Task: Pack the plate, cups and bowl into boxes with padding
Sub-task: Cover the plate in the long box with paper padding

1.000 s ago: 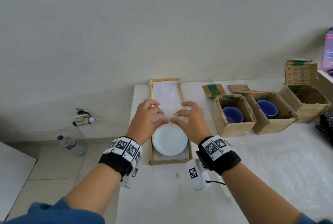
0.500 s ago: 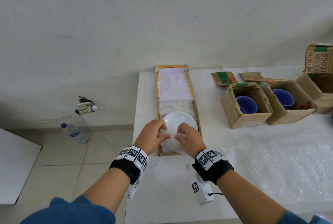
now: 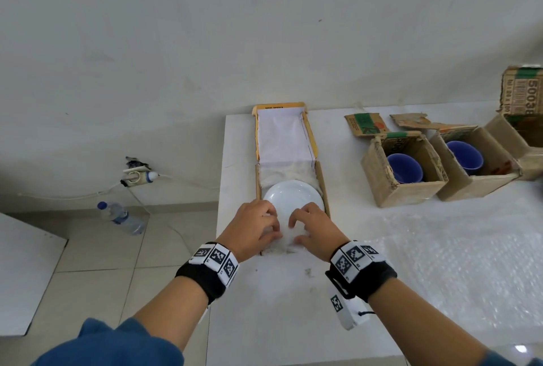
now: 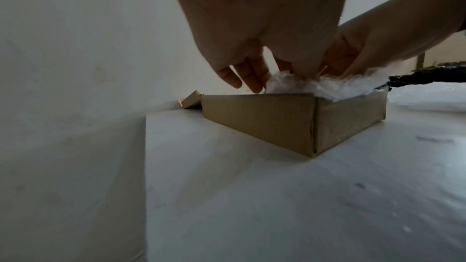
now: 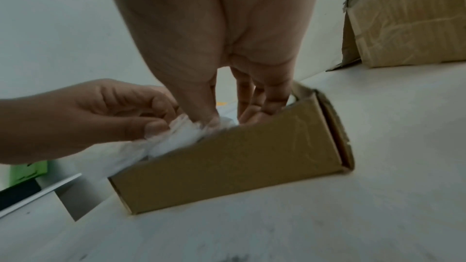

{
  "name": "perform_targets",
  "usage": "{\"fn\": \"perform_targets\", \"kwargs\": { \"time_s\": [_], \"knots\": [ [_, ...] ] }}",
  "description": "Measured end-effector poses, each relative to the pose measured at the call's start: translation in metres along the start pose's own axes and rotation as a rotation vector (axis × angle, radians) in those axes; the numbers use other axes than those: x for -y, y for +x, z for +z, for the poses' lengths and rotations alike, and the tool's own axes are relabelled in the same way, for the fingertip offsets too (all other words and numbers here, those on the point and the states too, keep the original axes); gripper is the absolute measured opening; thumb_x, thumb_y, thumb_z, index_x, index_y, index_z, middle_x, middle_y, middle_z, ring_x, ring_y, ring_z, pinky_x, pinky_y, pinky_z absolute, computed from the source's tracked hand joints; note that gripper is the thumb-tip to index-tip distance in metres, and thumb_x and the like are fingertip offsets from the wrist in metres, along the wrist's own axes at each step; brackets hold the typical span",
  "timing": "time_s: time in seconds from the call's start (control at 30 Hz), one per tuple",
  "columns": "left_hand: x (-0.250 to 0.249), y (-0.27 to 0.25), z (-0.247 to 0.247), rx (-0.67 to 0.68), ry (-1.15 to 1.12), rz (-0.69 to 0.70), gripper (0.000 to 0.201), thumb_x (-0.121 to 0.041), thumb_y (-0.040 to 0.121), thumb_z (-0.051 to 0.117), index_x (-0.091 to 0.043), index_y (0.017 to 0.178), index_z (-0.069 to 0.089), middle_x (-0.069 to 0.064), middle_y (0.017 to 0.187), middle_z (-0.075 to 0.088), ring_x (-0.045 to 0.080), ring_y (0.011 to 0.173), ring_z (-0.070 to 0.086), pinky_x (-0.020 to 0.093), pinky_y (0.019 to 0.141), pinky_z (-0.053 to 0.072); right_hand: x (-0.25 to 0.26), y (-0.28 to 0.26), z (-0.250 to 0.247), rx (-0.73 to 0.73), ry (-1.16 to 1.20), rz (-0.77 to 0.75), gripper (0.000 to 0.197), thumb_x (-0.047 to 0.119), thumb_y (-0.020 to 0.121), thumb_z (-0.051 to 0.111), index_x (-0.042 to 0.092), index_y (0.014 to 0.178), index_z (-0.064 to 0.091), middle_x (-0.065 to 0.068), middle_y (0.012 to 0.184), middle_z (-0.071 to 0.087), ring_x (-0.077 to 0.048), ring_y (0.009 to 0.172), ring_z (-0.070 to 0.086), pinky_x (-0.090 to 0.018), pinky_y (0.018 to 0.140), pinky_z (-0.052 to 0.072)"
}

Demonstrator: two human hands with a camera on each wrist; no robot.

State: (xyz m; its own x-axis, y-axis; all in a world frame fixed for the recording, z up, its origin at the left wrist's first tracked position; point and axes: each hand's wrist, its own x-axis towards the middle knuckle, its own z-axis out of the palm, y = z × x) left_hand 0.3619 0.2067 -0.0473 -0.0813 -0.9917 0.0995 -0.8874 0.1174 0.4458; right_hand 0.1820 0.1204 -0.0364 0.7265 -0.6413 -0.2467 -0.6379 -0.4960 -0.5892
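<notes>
A white plate (image 3: 293, 196) lies in a flat cardboard box (image 3: 322, 186) whose lid, lined white, is folded back. Both hands work at the box's near end. My left hand (image 3: 258, 226) pinches a bunch of clear bubble wrap (image 3: 283, 237) (image 4: 322, 85) (image 5: 181, 136) over the plate's near edge. My right hand (image 3: 311, 227) pinches the same wrap from the right, its thumb pressed into it and its fingers inside the box. Two blue cups (image 3: 405, 167) (image 3: 465, 156) sit in small open boxes at the right. No bowl is in view.
A large sheet of bubble wrap (image 3: 458, 262) covers the table's right half. A third small cardboard box (image 3: 526, 133) stands open at the far right. The table's left edge (image 3: 219, 218) drops to a tiled floor with a water bottle (image 3: 120, 217) and a power strip.
Both hands came back from the far part of the plate box to its near end, and now bunch the bubble wrap over the plate's near edge.
</notes>
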Motion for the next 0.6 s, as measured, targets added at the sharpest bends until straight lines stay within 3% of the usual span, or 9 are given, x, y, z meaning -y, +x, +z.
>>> {"fn": "perform_targets", "kwargs": {
  "time_s": [0.1,0.2,0.27,0.37,0.4,0.47,0.53,0.6],
  "knots": [
    [0.008,0.0,0.0,0.116,-0.03,-0.029,0.016,-0.034,0.091,0.056,-0.024,0.095,0.068,-0.012,0.13,0.047,0.004,0.12,0.039,0.028,0.113,0.011,0.001,0.002,0.004,-0.022,-0.033,-0.042,0.018,0.008,0.081,0.061,0.014,0.098,0.057,0.002,0.094,0.05,-0.018,0.09,0.045,-0.022,0.076,0.034],
    [0.011,0.002,-0.003,0.215,0.007,-0.009,0.014,-0.031,0.091,0.054,-0.025,0.099,0.065,-0.01,0.124,0.051,0.003,0.122,0.043,0.031,0.115,-0.005,0.002,-0.005,0.01,-0.064,-0.075,-0.104,0.018,0.007,0.083,0.055,0.018,0.096,0.061,0.002,0.093,0.06,-0.019,0.093,0.045,-0.027,0.081,0.038],
    [0.011,0.003,-0.005,0.25,0.016,-0.016,0.027,-0.043,0.089,0.046,-0.026,0.102,0.063,-0.01,0.121,0.05,0.003,0.121,0.042,0.031,0.113,-0.007,0.0,-0.013,0.015,-0.122,-0.106,-0.134,0.016,0.024,0.084,0.054,0.025,0.096,0.064,0.004,0.104,0.061,-0.022,0.101,0.047,-0.032,0.09,0.04],
    [0.01,0.002,-0.007,0.275,0.022,-0.015,0.044,-0.049,0.085,0.028,-0.028,0.105,0.061,-0.011,0.123,0.048,0.003,0.121,0.04,0.033,0.113,-0.006,-0.005,-0.02,0.015,-0.038,-0.064,-0.096,0.036,0.056,0.077,0.054,0.029,0.099,0.064,0.0,0.13,0.047,-0.022,0.115,0.046,-0.035,0.101,0.036],
    [0.01,0.002,-0.008,0.275,0.015,-0.013,0.039,-0.044,0.086,0.031,-0.028,0.104,0.062,-0.012,0.122,0.048,0.002,0.121,0.04,0.032,0.112,-0.006,-0.005,-0.019,0.013,0.007,-0.081,-0.08,0.036,0.055,0.077,0.059,0.028,0.101,0.064,0.0,0.131,0.046,-0.021,0.115,0.046,-0.034,0.101,0.037],
    [0.01,0.003,-0.009,0.271,0.004,-0.003,0.022,-0.031,0.09,0.045,-0.027,0.102,0.063,-0.011,0.121,0.048,0.002,0.119,0.041,0.032,0.112,-0.004,0.001,-0.014,0.008,0.036,-0.09,-0.093,0.023,0.04,0.082,0.066,0.023,0.098,0.064,0.001,0.118,0.054,-0.019,0.108,0.05,-0.031,0.097,0.04],
    [0.008,0.003,-0.008,0.265,-0.002,-0.003,0.015,-0.023,0.089,0.053,-0.027,0.1,0.064,-0.011,0.119,0.05,0.003,0.116,0.043,0.033,0.113,-0.001,0.008,-0.008,0.006,0.015,-0.025,-0.096,0.012,0.023,0.083,0.066,0.018,0.094,0.064,0.002,0.097,0.054,-0.016,0.094,0.051,-0.024,0.085,0.041],
    [0.007,0.003,-0.008,0.261,-0.001,-0.017,0.017,-0.021,0.088,0.053,-0.027,0.099,0.064,-0.012,0.118,0.05,0.002,0.115,0.043,0.035,0.114,0.0,0.013,-0.006,0.005,-0.008,0.042,-0.083,0.018,0.011,0.082,0.064,0.015,0.098,0.057,0.005,0.09,0.051,-0.012,0.084,0.048,-0.018,0.074,0.038]
  ]
}}
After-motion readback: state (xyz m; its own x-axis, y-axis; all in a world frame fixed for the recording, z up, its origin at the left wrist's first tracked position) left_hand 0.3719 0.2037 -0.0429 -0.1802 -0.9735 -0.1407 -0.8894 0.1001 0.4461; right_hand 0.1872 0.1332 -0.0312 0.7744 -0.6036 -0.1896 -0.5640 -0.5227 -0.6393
